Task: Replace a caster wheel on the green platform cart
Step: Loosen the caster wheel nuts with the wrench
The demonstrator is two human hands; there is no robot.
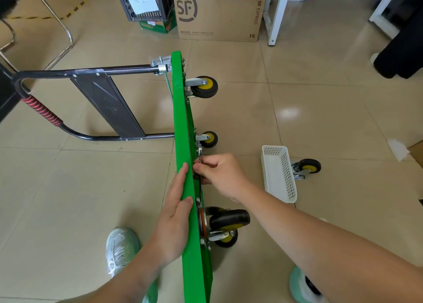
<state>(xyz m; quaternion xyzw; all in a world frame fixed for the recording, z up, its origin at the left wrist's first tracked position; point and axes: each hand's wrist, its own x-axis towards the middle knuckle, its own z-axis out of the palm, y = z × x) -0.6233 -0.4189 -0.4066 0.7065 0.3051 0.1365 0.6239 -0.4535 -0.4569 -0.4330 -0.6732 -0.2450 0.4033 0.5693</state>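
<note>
Four wheels seem to be mounted on the cart [183, 124], which stands on one long edge on the floor [297, 110] with its underside facing right and its handle [91, 71] lying out to the left. A fifth, loose caster [306, 167] lies on the floor to the right, just beside a white basket [278, 172] and well apart from the cart. I cannot tell whether it is the worn one or the new one.

The left hand [176, 211] lies flat against the deck side at the cart's upper edge, fingers straight and thumb hooked over the edge, steadying it. The right hand [219, 174] has its fingers curled, pinching a wrench [200, 152] held close against the underside. The wrench's far end reaches toward the mount of the small caster [209, 139].

My judgement is that the job is at the bolt stage: either loosening the old wheel or tightening its replacement. With four wheels showing and one lying aside, tightening looks likelier, but the bolts are too small to read. Left to do: finish the bolts, then set the cart back on its wheels.
</note>
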